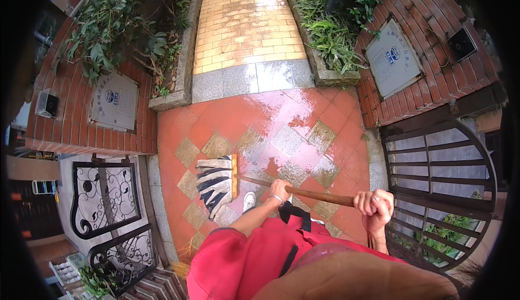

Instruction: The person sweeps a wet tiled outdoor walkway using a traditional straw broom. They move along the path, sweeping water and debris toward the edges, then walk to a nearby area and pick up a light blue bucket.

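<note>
A mop with a long wooden handle (325, 195) lies across the front of my body. My left hand (279, 190), with a band at its wrist, grips the handle partway along. Near the handle's upper end, my right hand (373, 205) is closed around it. The mop's wooden crossbar (234, 176) rests at the left, by my white shoe (250, 201). From the bar, grey-white and dark cloth strips (213, 182) fan out to the left over the floor. Wet red and stone-coloured tiles (219, 115) spread under the mop and in front of me.
A wet yellow brick path (248, 28) leads away between stone-edged planting beds (187, 52). Brick walls with meter-box doors (396, 60) flank both sides. A scrolled black iron gate (105, 198) stands at left, a barred metal gate (440, 194) at right. Straw-like bristles (180, 269) show at lower left.
</note>
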Demonstrator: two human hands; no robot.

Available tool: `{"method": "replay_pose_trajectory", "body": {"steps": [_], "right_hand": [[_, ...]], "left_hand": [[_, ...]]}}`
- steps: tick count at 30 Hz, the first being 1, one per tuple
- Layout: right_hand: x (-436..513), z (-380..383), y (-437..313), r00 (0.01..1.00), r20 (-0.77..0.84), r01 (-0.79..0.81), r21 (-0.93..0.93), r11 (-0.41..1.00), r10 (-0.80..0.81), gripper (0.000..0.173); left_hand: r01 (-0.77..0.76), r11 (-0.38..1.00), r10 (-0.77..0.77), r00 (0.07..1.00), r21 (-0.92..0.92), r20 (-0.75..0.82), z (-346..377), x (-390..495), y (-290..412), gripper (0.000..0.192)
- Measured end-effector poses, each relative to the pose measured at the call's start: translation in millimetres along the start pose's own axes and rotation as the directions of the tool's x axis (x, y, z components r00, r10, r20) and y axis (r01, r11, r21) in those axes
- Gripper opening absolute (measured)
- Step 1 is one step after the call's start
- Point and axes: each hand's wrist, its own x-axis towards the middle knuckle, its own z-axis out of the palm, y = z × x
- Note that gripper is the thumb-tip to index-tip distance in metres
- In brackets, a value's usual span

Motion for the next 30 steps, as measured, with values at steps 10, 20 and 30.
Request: {"method": "replay_pose_trajectory", "body": {"steps": [10, 20, 30], "right_hand": [[-130, -51, -109, 0.763, -0.552, 0.212, -0.275, 0.938, -0.335, 0.033], [-115, -24, -68, 0.887, -0.213, 0.346, -0.283, 0.894, -0.411, 0.033], [-88, 119, 9, 0.987, -0.114, 0.093, -0.190, 0.977, -0.117, 0.032]], "left_hand": [[-0.394, 0.907, 0.377, 0.600, -0.149, 0.705, 76, 23, 170, 0.010], [-0.143, 0.967, 0.239, 0.796, -0.211, 0.556, 15, -36, 101, 0.029], [0.087, 0.973, 0.002, 0.924, -0.215, 0.382, -73, -160, -52, 0.020]]}}
